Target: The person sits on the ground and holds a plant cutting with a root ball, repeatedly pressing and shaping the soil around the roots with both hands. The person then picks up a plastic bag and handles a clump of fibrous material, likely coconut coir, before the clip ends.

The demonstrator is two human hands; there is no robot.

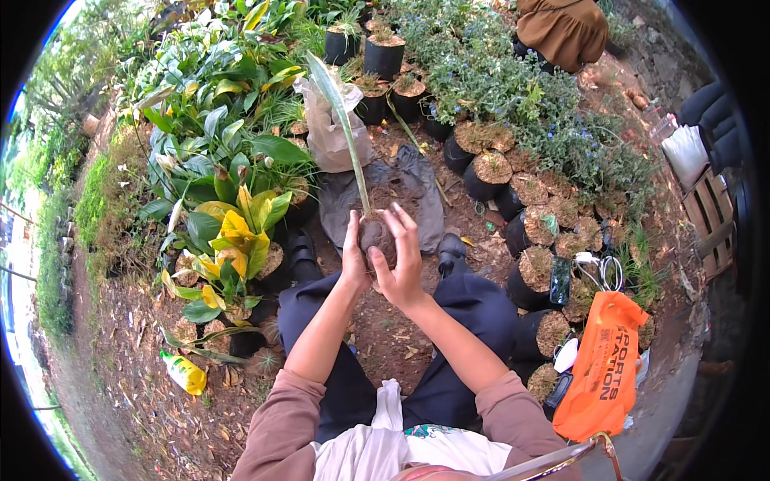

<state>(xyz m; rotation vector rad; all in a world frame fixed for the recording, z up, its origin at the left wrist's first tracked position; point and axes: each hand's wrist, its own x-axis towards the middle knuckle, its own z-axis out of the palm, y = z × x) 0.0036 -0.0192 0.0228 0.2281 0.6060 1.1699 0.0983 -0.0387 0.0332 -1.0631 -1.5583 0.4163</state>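
Observation:
Between my two cupped hands is a brown, rounded root ball [377, 237], with one long, narrow green leaf [346, 126] rising from its top. My left hand [354, 249] presses against one side of the ball. My right hand [400, 258] wraps the other side, its thumb across the front. Beneath and beyond the ball, a dark plastic sheet [421, 192] lies on the soil with loose brown fibre on it. A pale, crumpled plastic bag [334, 129] stands behind the sheet, partly behind the leaf.
Leafy potted plants [240, 228] crowd the left. Black grow bags [481, 183] line the right, with a phone [560, 279], a white cable [610, 273] and an orange bag [604, 367] near them. A yellow bottle [185, 374] lies at lower left. Another person [562, 30] is at top right.

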